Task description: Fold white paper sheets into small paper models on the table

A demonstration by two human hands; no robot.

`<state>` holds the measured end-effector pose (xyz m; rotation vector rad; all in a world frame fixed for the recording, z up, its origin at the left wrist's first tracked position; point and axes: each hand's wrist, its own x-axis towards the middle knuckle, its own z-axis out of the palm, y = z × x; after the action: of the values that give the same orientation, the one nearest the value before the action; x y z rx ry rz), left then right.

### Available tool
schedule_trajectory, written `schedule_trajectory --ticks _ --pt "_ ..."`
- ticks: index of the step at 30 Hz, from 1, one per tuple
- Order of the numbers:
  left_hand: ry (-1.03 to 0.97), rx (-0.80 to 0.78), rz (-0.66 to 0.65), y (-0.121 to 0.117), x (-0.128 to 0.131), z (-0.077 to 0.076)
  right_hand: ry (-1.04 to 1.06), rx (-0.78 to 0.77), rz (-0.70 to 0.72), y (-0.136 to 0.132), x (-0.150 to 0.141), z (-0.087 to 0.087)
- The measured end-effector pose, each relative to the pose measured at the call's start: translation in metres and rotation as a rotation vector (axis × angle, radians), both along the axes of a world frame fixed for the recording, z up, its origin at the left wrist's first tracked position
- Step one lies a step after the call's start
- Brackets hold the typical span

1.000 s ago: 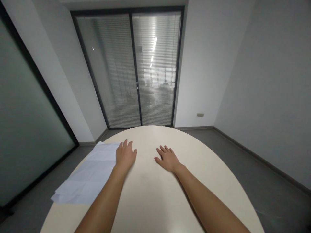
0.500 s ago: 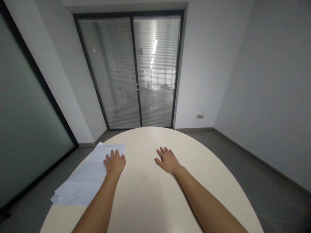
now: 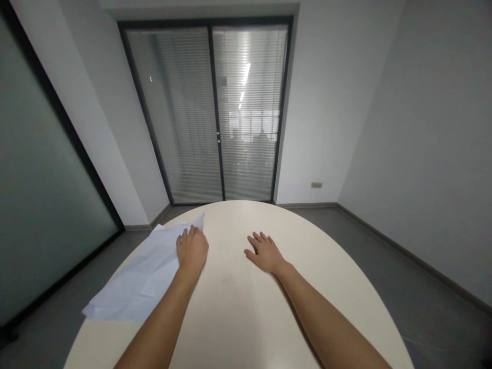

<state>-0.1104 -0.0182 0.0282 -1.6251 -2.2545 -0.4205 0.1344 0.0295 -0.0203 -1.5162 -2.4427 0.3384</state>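
The thin, creased white paper sheets [image 3: 134,277] along the round, cream-coloured table [image 3: 230,312]'s left edge could slip off or tear if the left hand [image 3: 192,249], fingers bent and any pinch hidden, tugs unevenly, while the right hand [image 3: 265,253] rests, fingers slightly spread.

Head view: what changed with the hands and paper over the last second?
The left hand moved left, further over the paper, then back right, its fingers now more curled. The paper's far right corner juts farther forward, seemingly lifted; a grip can't be confirmed. The right hand stayed spread on the table.
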Motion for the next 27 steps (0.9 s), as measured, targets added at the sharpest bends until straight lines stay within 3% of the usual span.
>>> schedule_trajectory --ticks 4,9,13,16,20,23,25,27 --pt "-0.018 0.002 -0.184 -0.007 0.044 -0.001 0.180 0.056 -0.063 0.007 -0.009 -0.005" --pt "-0.048 -0.160 -0.456 -0.027 0.089 -0.035 0.558 0.131 -0.350 0.023 -0.007 0.000" --pt "-0.167 -0.315 -0.578 -0.032 0.097 -0.052 0.613 0.300 -0.453 0.023 0.000 0.014" --pt "-0.229 -0.377 -0.695 -0.034 0.101 -0.048 0.601 0.364 -0.336 0.013 -0.007 0.024" --pt "-0.325 -0.441 -0.910 -0.039 0.107 -0.038 0.469 0.230 -0.062 0.004 -0.025 0.023" --pt "-0.383 -0.510 -1.112 -0.035 0.100 -0.028 0.311 0.082 -0.082 0.008 -0.027 0.010" --pt "-0.482 -0.550 -1.141 -0.027 0.091 -0.020 0.196 0.001 -0.070 0.012 -0.022 0.003" --pt "-0.587 -0.534 -0.997 -0.017 0.082 -0.015 0.109 0.002 -0.054 0.014 -0.017 -0.001"
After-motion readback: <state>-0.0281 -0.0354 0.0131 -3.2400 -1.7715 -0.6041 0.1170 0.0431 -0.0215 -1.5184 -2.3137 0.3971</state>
